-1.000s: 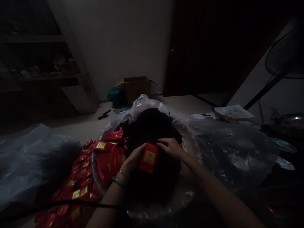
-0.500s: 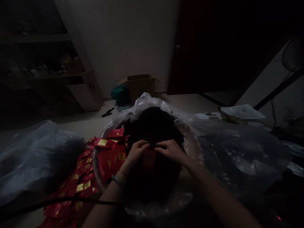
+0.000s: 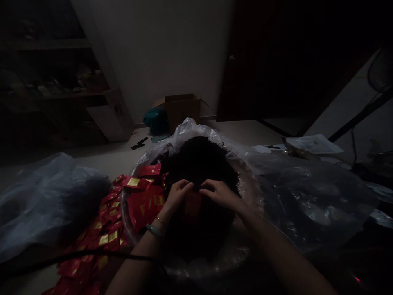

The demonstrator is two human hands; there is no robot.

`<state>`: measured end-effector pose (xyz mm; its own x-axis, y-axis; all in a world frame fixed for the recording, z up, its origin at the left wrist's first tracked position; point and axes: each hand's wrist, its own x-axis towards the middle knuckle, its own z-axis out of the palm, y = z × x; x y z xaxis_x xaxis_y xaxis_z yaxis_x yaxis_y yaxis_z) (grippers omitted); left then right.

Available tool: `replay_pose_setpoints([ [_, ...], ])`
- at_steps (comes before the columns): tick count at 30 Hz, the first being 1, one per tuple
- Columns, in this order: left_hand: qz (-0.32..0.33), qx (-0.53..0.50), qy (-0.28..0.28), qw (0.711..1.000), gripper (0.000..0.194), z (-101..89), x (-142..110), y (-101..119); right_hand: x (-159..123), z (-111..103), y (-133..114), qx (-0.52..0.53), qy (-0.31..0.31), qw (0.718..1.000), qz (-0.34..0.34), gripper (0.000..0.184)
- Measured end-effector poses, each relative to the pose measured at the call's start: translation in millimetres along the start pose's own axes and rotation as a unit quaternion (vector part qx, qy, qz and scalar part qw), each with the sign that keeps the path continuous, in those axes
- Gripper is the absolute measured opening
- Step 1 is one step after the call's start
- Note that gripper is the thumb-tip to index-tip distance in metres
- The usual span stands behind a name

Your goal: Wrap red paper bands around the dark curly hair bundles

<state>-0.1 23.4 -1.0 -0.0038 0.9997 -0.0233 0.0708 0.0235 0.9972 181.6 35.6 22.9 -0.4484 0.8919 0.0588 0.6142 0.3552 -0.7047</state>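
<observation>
Both hands pinch the top edge of a small red packet (image 3: 192, 207) that hangs between them. My left hand (image 3: 178, 196), with a bangle at the wrist, is closed on its left corner. On the opposite corner my right hand (image 3: 219, 193) is closed, thumb and fingers together. Under and behind the packet lies a dark heap of loose material (image 3: 199, 157), too dim to make out closely. The heap rests in a round container lined with clear plastic (image 3: 193, 129). Red packets with gold print (image 3: 144, 205) lie by my left hand at the container's left side.
Many small red sachets (image 3: 107, 237) are piled on the floor at left, beside a clear plastic bag (image 3: 55, 196). A large plastic sheet (image 3: 307, 192) spreads at right. Behind stand an open cardboard box (image 3: 182, 112) and a teal bundle (image 3: 155, 121). A dark cable (image 3: 76, 257) crosses the lower left.
Both hands stay almost in place on the red packet. The left wrist and its bangle have shifted slightly up and right, and the view has moved a little.
</observation>
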Motion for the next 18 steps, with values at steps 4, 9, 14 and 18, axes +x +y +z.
replay_pose_setpoints([
  [4,-0.055,-0.065,-0.042,0.995,0.030,-1.3,0,-1,0,2,3,0.023,0.013,1.000,0.003,0.018],
  [9,-0.074,-0.138,-0.078,0.984,0.043,-2.1,-3,-2,2,-3,6,0.105,-0.024,0.993,0.039,0.027],
  [14,-0.069,-0.156,-0.010,0.985,0.044,-6.3,1,-7,-1,-34,26,0.076,-0.041,0.990,0.109,0.037],
  [18,-0.067,-0.139,0.041,0.987,0.029,-7.3,4,-10,-7,-57,58,-0.101,-0.056,0.986,0.122,0.026],
])
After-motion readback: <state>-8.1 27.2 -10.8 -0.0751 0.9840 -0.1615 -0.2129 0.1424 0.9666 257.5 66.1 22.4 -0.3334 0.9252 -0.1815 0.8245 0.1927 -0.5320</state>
